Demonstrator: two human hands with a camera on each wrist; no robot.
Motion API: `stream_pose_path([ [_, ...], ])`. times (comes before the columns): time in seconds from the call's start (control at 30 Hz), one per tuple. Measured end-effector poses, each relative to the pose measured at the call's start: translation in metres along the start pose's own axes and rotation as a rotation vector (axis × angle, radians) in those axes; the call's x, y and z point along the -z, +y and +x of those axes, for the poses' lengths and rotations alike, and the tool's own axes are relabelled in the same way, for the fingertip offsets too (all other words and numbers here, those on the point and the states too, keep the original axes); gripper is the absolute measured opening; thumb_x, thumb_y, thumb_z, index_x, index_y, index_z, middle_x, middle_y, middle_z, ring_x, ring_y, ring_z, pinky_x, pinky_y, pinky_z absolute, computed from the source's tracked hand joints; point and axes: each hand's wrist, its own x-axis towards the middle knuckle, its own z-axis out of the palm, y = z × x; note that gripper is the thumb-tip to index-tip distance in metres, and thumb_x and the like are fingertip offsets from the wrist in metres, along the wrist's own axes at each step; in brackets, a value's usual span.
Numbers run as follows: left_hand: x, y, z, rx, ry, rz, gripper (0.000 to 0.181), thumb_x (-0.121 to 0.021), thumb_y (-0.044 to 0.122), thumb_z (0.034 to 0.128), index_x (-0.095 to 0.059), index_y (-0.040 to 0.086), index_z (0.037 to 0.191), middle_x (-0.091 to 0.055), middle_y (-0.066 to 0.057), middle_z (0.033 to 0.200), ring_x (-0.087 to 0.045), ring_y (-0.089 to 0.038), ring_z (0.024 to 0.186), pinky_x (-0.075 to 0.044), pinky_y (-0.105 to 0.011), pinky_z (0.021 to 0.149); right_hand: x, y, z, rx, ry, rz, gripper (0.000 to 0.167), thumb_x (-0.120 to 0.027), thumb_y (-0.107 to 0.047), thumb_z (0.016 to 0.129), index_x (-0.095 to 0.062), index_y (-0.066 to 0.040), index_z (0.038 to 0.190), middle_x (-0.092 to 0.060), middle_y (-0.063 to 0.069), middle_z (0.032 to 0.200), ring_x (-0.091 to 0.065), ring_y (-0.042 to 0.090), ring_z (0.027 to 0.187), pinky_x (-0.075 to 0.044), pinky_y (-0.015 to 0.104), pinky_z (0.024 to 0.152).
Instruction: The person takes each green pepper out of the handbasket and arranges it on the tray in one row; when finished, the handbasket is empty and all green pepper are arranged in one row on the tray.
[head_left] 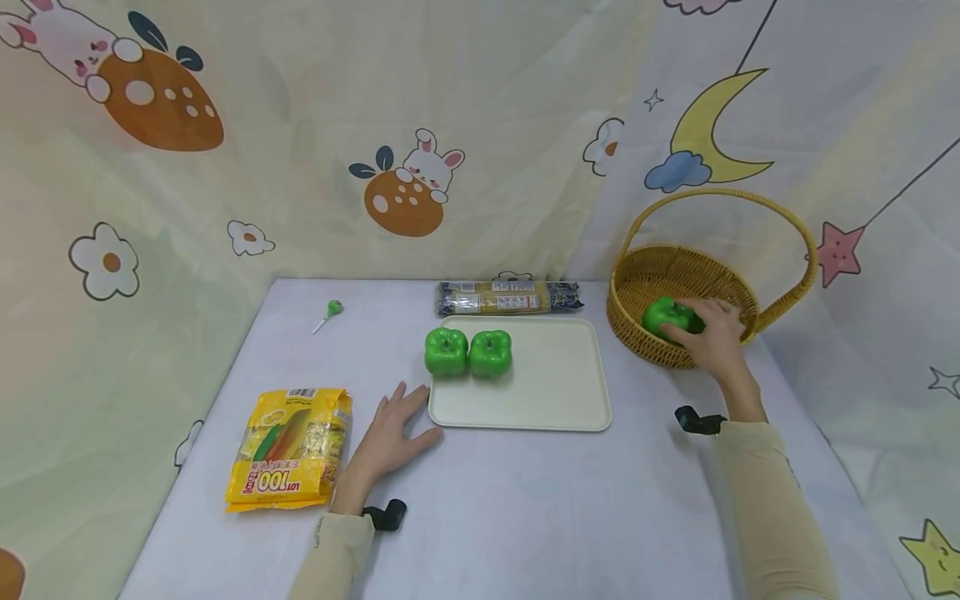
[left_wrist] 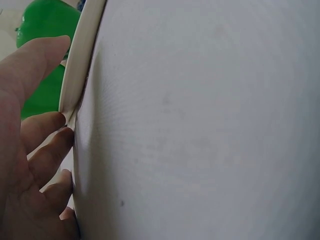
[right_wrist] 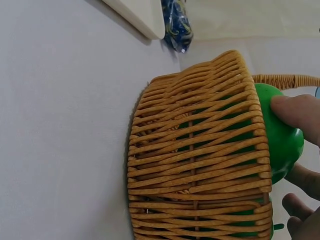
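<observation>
The right hand (head_left: 714, 333) is holding a green bell pepper (head_left: 662, 316) inside the wicker basket (head_left: 636, 335) at the far right of the worktop (head_left: 555, 517), its grip curling thumb and fingers round it. The left hand (head_left: 392, 437) is gripping nothing, its loosely spread fingers touching the left edge of the pale tray (head_left: 558, 375). Two other peppers (head_left: 446, 353) are sitting side by side at the tray's left end. A long packet (head_left: 510, 298) is lying beyond the tray; a yellow bag (head_left: 288, 450) is resting near left.

Bright, even head view; dimmer, greyer left wrist view, soft shadow beside the tray (left_wrist: 82, 57) around nine o'clock.
</observation>
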Motion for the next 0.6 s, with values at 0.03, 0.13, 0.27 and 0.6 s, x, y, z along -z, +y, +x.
stream_pose_path([
  [0.03,0.0,0.0,0.0,0.002,0.0,-0.002,0.079,-0.072,0.049,0.0886,-0.04,0.021,0.155,-0.04,-0.003,0.162,-0.014,-0.031,0.159,-0.006,-0.054,0.132,0.001,0.0,0.0,0.003,0.003,0.005,0.056,-0.072,-0.03,0.093,-0.055,0.002,0.136,-0.048,0.036,0.139,-0.02,0.06,0.138,-0.012,0.08,0.103],
  [0.13,0.0,-0.001,0.0,0.008,-0.003,-0.003,0.079,-0.072,0.05,0.0886,-0.039,0.021,0.155,-0.04,-0.003,0.162,-0.013,-0.031,0.159,-0.005,-0.054,0.132,0.002,-0.002,0.0,0.009,0.012,0.014,0.056,-0.073,-0.03,0.093,-0.055,0.002,0.135,-0.047,0.036,0.139,-0.019,0.059,0.138,-0.013,0.079,0.103],
  [0.27,-0.001,-0.001,0.0,0.018,-0.005,-0.003,0.08,-0.071,0.051,0.0888,-0.039,0.022,0.155,-0.039,-0.003,0.162,-0.013,-0.031,0.159,-0.005,-0.053,0.133,0.003,0.0,0.001,0.012,0.029,0.027,0.056,-0.072,-0.03,0.094,-0.055,0.002,0.137,-0.046,0.036,0.142,-0.019,0.059,0.139,-0.012,0.08,0.105],
  [0.6,0.0,0.0,-0.001,0.02,-0.004,-0.012,0.08,-0.072,0.05,0.0883,-0.039,0.021,0.155,-0.039,-0.004,0.163,-0.013,-0.031,0.159,-0.004,-0.053,0.133,0.007,-0.016,0.001,0.079,0.143,0.053,0.051,-0.076,-0.02,0.09,-0.059,0.0,0.133,-0.056,0.028,0.136,-0.049,0.044,0.122,-0.042,0.064,0.096],
])
